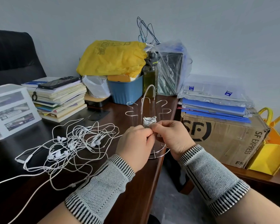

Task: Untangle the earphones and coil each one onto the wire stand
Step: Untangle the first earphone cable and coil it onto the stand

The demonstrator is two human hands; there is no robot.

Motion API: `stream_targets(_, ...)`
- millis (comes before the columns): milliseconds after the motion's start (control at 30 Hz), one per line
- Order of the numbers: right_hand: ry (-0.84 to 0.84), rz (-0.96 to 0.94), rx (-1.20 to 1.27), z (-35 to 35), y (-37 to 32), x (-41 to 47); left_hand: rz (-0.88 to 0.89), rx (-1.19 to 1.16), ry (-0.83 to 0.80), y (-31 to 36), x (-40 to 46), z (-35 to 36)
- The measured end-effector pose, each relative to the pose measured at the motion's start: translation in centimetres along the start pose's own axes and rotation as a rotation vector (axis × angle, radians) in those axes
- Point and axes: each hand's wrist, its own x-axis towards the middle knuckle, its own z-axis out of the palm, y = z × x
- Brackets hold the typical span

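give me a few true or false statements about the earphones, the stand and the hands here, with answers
1. Both hands, left hand and right hand, pinch at a white cord in front of the wire stand. True.
2. The stand holds no cord. False: a coiled earphone is wound on it.
3. A tangle of earphones lies on the desk. True.
4. A phone lies on the cardboard box. False: it lies on a stack of books.
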Motion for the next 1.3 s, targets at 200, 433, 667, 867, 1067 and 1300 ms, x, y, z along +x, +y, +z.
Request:
stream_targets(200, 0.026, 0.014, -0.050, -0.2, -0.1, 0.0, -0.025, -0.140, 0.077, -0.8, -0.2, 0.3)
stream_targets(433, 0.080, -0.080, -0.138, -0.8, 0.1, -0.4, -0.316, -0.388, 0.160, -2.1, 1.0, 0.6)
stream_targets(667, 0.089, -0.097, -0.111, -1.0, 0.0, -0.6, -0.441, -0.934, 0.090, -1.9, 1.9, 1.2)
stream_targets(867, 0.105, -0.077, -0.047, -1.6, 0.1, -0.9, -0.399, -1.059, -0.053, -2.2, 2.7, 1.2)
stream_targets(1067, 0.142, -0.141, -0.198, -3.7, -0.4, -1.1, -0.377, -1.120, -0.038, -2.7, 2.7, 1.7)
stream_targets(1300, 0.228, -0.706, -0.941, -3.3, -3.8, -0.3, -0.360, -1.184, -0.037, -2.8, 2.8, 1.9)
